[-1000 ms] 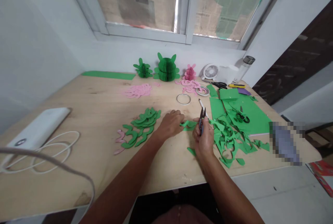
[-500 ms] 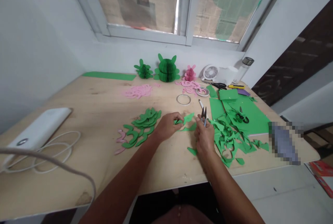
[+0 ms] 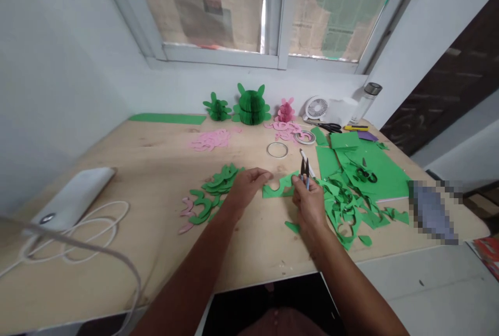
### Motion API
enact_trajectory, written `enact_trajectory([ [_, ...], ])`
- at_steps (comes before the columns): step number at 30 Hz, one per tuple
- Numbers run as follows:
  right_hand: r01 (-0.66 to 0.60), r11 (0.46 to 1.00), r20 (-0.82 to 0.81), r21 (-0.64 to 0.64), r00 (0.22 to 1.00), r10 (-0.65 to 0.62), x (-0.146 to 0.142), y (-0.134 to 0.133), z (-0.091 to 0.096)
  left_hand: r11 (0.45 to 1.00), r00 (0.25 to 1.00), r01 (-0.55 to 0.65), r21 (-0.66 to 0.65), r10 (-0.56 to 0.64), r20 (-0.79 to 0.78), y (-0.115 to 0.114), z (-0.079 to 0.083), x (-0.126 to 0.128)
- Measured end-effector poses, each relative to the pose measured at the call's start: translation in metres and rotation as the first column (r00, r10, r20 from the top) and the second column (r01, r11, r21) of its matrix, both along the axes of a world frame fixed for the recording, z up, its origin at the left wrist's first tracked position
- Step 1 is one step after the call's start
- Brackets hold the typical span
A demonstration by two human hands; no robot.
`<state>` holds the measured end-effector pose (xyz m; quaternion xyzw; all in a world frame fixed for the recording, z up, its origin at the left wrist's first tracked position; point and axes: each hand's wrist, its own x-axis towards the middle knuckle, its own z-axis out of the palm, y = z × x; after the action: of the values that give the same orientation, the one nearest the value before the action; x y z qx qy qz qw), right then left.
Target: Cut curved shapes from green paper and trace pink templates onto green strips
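My right hand [image 3: 310, 203] is closed around small blue-handled scissors [image 3: 304, 167], their dark blades pointing away from me and slightly apart. Beside its thumb is a green paper scrap [image 3: 276, 189] with a curved cut-out; whether the thumb grips it, I cannot tell. Just left of that scrap, my left hand [image 3: 246, 190] has its fingers stretched out, with nothing visible in them. A pile of curved green paper cutouts [image 3: 220, 180] lies beyond and left of it, partly hidden by the wrist. Small pink cutouts [image 3: 187, 206] lie beside the pile.
Green offcuts [image 3: 345, 211] and green sheets [image 3: 390, 180] lie on the right, with black-handled scissors [image 3: 366, 173]. Tape rolls [image 3: 277, 150], a pen [image 3: 307, 163] and pink cutouts [image 3: 212, 139] lie farther back. Paper figures [image 3: 251, 107] and a fan [image 3: 316, 108] stand by the wall. A white device [image 3: 74, 195] with cable is left.
My left hand has drawn slightly back to the left from the green scrap, and its fingers have straightened. More of the scrap's curved cut-out shows. The right hand still holds the scissors.
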<state>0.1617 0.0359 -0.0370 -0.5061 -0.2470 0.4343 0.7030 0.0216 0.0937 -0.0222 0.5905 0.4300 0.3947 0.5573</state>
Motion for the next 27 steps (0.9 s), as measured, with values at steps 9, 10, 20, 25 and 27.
enact_trajectory([
  [9,-0.139,0.987,0.094,0.074,0.987,0.132,-0.002,-0.001,0.001,0.792,0.886,0.453,-0.41,-0.351,0.301,-0.007,0.0,0.001],
  [10,-0.136,0.987,0.088,0.081,0.988,0.129,-0.002,-0.002,0.0,0.76,0.868,0.485,-0.434,-0.354,0.349,-0.007,-0.001,0.001],
  [20,-0.185,0.978,0.055,0.092,0.982,0.18,-0.005,-0.001,-0.001,0.844,0.853,0.343,-0.412,-0.097,0.512,-0.016,0.001,-0.002],
  [25,-0.12,0.99,0.007,0.07,0.993,0.12,-0.008,-0.001,-0.002,0.959,0.901,0.079,-0.273,0.049,0.432,-0.02,-0.002,0.003],
  [27,-0.113,0.992,0.004,0.064,0.994,0.112,-0.008,-0.001,-0.003,0.981,0.926,0.008,-0.191,0.065,0.371,-0.02,-0.006,0.006],
])
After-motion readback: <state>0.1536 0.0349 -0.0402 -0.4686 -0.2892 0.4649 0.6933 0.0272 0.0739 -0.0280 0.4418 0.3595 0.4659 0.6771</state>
